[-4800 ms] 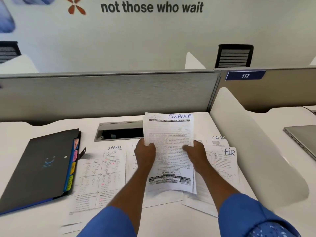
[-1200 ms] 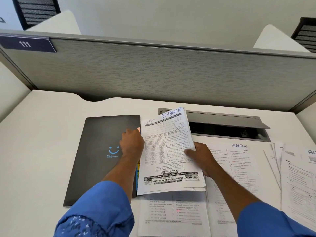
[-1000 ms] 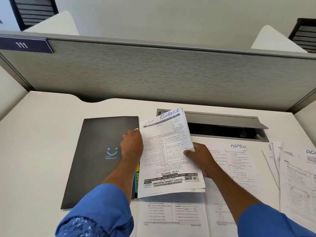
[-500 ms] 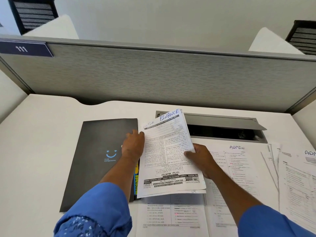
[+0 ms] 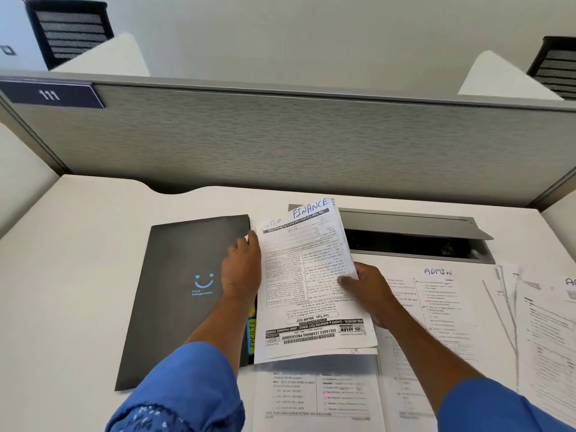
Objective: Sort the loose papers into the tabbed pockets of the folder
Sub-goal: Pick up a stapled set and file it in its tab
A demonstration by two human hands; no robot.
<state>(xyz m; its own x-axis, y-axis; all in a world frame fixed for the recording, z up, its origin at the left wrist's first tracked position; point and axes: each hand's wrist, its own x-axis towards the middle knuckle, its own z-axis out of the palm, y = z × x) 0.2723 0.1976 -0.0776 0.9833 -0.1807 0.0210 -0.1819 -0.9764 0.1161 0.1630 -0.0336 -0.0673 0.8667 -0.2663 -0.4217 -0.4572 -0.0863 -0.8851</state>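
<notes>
The stack of sheets headed FINANCE (image 5: 308, 282), held up in both hands over the spread of papers a few seconds ago, has come across to the dark folder (image 5: 184, 294), and the left hand (image 5: 241, 269) has let go of it and now lies on the folder's cover at its right edge. The right hand (image 5: 369, 291) alone holds the stack, pinching its right edge with the thumb on top of the printed page and the fingers underneath. The stack is raised slightly off the white desk (image 5: 78, 260), its left edge just beside the folder's tabbed side and its print upside down to the camera. The left hand's fingers reach along the cover toward the upper right corner; the sheets partly cover them, so it cannot be told whether they hook the cover's edge or only rest on it. The folder lies closed and flat, a blue smile mark on its cover, and a yellow tab marked SPORTS (image 5: 252, 335) shows at its right edge below the left wrist. Loose sheets lie on the desk: one printed page (image 5: 318, 397) under the near end of the stack, one headed ADMIN (image 5: 436, 294) to the right, and more pages (image 5: 545, 332) at the far right edge. Behind them are an open cable hatch (image 5: 405, 241) and a grey partition (image 5: 280, 138) with a plaque reading 111 (image 5: 50, 95).
</notes>
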